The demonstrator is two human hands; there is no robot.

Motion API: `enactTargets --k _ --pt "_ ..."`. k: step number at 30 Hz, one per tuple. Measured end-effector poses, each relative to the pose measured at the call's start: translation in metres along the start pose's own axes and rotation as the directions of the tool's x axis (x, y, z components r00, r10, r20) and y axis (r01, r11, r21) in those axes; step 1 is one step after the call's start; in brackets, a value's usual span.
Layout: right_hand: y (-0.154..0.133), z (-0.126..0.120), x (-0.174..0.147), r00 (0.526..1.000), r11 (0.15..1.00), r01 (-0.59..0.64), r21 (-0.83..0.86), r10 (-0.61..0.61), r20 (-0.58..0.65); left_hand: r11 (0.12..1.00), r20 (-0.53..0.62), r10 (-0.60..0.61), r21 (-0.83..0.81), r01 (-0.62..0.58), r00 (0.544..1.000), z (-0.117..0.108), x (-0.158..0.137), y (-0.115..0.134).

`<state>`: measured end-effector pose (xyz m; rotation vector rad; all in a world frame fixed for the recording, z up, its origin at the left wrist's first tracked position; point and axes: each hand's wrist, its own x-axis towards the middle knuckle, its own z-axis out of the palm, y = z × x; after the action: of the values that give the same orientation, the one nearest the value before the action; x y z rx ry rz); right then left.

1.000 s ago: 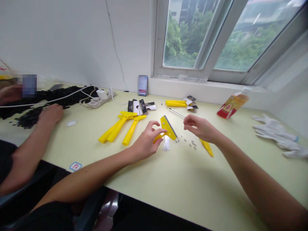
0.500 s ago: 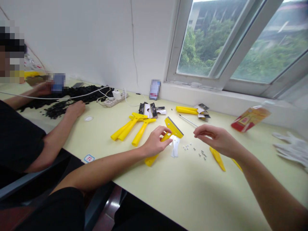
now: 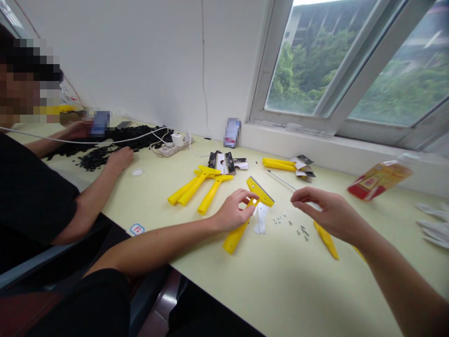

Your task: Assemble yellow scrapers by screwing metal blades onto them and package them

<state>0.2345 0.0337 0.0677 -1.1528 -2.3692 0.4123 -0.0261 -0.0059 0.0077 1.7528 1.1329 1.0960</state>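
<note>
My left hand point(image 3: 235, 210) is closed around the neck of a yellow scraper point(image 3: 260, 192) with a metal blade strip along its head; its handle slants down toward me. Beside that hand lie white flat pieces point(image 3: 261, 220) on the table. My right hand point(image 3: 321, 203) hovers to the right, fingertips and thumb pinched together; anything between them is too small to make out. Below it a thin metal rod point(image 3: 280, 180) lies on the table, its near end hidden by the hand. Small nuts point(image 3: 278, 218) and screws point(image 3: 303, 230) are scattered between my hands.
Several yellow scrapers point(image 3: 210, 192) lie left, near black-and-white cards point(image 3: 221, 163). More yellow handles point(image 3: 278, 164) are at the back. A bottle point(image 3: 379, 178) and white gloves point(image 3: 435, 224) lie right. A co-worker's arm point(image 3: 94, 187) rests near black pieces point(image 3: 93, 157) and a power strip point(image 3: 175, 146).
The view has shifted slightly, so the scene sits further right. The scraper's handle end has swung a little toward me in my left hand. My right hand keeps its pinch.
</note>
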Motion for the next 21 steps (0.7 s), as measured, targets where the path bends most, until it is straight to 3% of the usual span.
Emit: enactTargets --k 11,21 --pt "-0.008 -0.005 0.000 0.999 1.000 -0.024 -0.001 0.023 -0.037 0.997 0.014 0.050 -0.055 -0.049 0.999 0.002 0.001 -0.008" --pt "-0.033 0.011 -0.002 0.997 0.996 0.077 0.040 -0.077 0.006 0.993 0.068 0.000 -0.121 0.008 0.998 0.007 -0.005 -0.005"
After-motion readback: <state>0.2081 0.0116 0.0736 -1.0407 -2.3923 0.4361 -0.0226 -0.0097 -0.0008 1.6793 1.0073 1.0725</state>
